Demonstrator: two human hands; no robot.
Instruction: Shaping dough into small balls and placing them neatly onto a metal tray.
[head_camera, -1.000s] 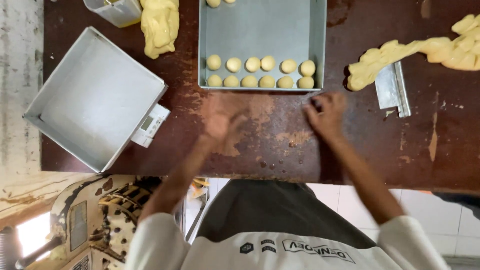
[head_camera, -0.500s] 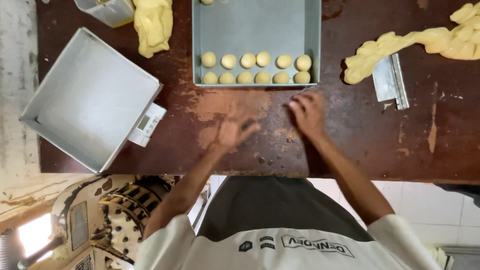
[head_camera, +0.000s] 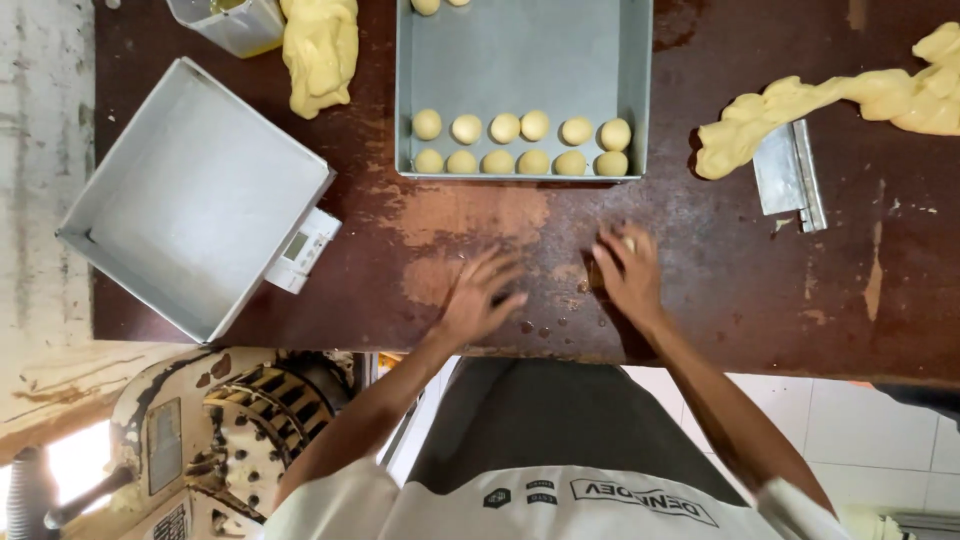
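While both palms press flat on the table (head_camera: 700, 300) just below the tray (head_camera: 640, 90), the right hand (head_camera: 628, 272) cups over a small dough piece (head_camera: 629, 243), barely showing between its fingers, as if to roll it round. The left hand (head_camera: 478, 298) lies spread and shows no dough. Finished balls (head_camera: 520, 145) line the tray's near edge; the dough strip (head_camera: 830, 105) and scraper (head_camera: 788, 175) lie right of it.
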